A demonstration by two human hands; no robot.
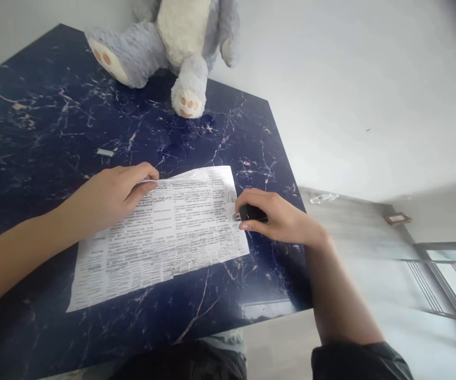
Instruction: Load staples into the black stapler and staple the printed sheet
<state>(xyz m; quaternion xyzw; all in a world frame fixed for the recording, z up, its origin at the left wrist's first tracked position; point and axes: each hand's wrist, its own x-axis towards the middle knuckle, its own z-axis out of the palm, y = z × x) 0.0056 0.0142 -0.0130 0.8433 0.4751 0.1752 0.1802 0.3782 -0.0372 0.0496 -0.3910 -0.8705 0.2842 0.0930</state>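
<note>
Printed sheets of paper (164,227) lie at a slant on the dark blue marbled table (62,126), with text in columns. My left hand (113,192) pinches their far edge between thumb and fingers, lifting it slightly. At the right edge of the paper, my right hand (277,216) is closed around a small black stapler (252,212), whose front end meets the paper. My palm and fingers hide part of the stapler. Beyond my left hand lies a small pale strip (105,152), perhaps staples; it is too small to be sure.
A grey and cream plush bear (184,42) sits at the far side of the table, legs towards me. White wall (354,95) rises beyond the right edge. On the floor lie a clear plastic item (323,198) and a brown object (397,219).
</note>
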